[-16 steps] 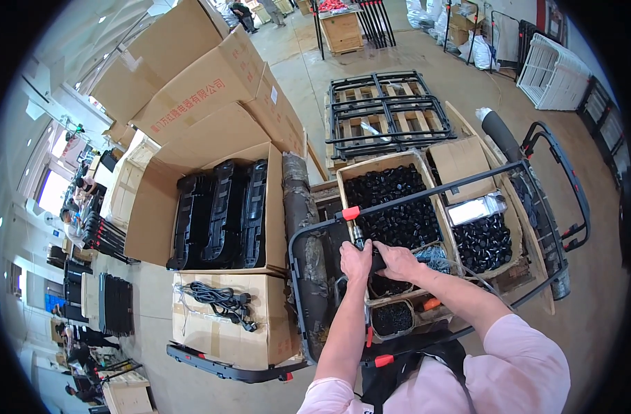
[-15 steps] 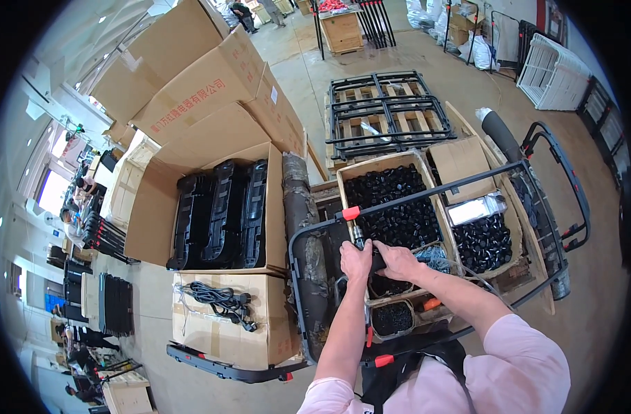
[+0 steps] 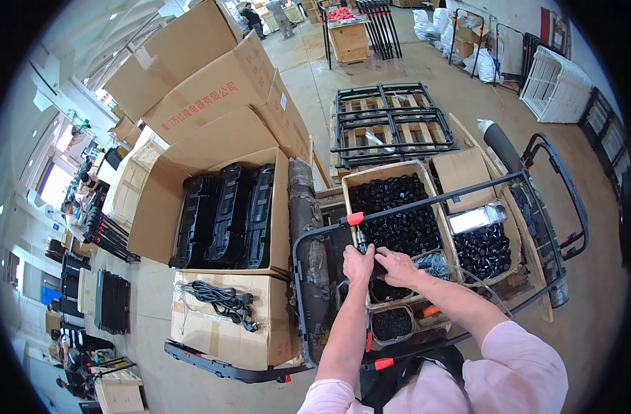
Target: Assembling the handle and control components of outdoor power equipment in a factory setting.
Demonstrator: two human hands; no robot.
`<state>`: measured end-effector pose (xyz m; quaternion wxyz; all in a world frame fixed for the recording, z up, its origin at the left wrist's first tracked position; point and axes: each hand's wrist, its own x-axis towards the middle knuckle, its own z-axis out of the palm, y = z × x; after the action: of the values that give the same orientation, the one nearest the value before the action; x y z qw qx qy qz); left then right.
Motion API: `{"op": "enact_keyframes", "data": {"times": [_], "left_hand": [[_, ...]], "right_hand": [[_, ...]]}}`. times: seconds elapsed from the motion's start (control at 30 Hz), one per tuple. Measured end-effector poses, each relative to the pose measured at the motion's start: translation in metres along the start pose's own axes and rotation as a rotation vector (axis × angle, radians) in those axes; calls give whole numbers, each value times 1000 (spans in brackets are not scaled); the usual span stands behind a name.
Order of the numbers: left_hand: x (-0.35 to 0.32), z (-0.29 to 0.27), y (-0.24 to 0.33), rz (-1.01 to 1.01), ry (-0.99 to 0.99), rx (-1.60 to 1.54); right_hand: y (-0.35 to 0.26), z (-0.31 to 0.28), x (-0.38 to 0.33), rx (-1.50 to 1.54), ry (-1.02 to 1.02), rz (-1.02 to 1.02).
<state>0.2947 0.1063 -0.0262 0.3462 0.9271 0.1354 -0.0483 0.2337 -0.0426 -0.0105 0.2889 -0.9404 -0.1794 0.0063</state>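
A: Black frame (image 3: 426, 208): tubular metal, orange sleeve (image 3: 355, 219) at one corner, lying tilted across an open carton of black parts (image 3: 397, 215). Location?

B: Centre of view, just ahead of the person. Both hands meet on a short upright stub of the frame, below the orange sleeve.

A: Left hand (image 3: 359, 262)?

B: Grip closed around the stub, thumb side up.

A: Right hand (image 3: 398, 268)?

B: Touching the left hand, fingers curled at the same spot. Whether it pinches a small part there cannot be told; the fingers cover it.

A: Items adjacent?

B: Small tubs of black parts (image 3: 391, 323) under the wrists. A second carton to the right with more black pieces (image 3: 482, 250) and a clear bag (image 3: 474, 219). A black trolley handle (image 3: 562, 190) beyond that.

A: Further out?

B: To the left, a large open carton (image 3: 150, 221) holding black moulded panels (image 3: 226, 215) standing on edge. Below it, a closed carton (image 3: 219, 331) with a coiled black cable (image 3: 219, 298) lying on top. A dark roll (image 3: 305, 234) stands between the cartons and the frame. Behind, a wooden pallet (image 3: 391, 127) carrying more black frames. Concrete floor (image 3: 315, 76) throughout.
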Motion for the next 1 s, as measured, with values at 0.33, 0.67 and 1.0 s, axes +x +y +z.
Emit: {"op": "enact_keyframes", "data": {"times": [0.33, 0.67, 1.0], "left_hand": [[-9, -1, -2, 4, -18, 9], [-17, -3, -5, 15, -7, 18], [-36, -4, -16, 30, 44, 36]], "right_hand": [[-4, 1, -8, 16, -33, 53], [-7, 3, -16, 14, -32, 53], [-17, 7, -37, -12, 13, 27]]}}
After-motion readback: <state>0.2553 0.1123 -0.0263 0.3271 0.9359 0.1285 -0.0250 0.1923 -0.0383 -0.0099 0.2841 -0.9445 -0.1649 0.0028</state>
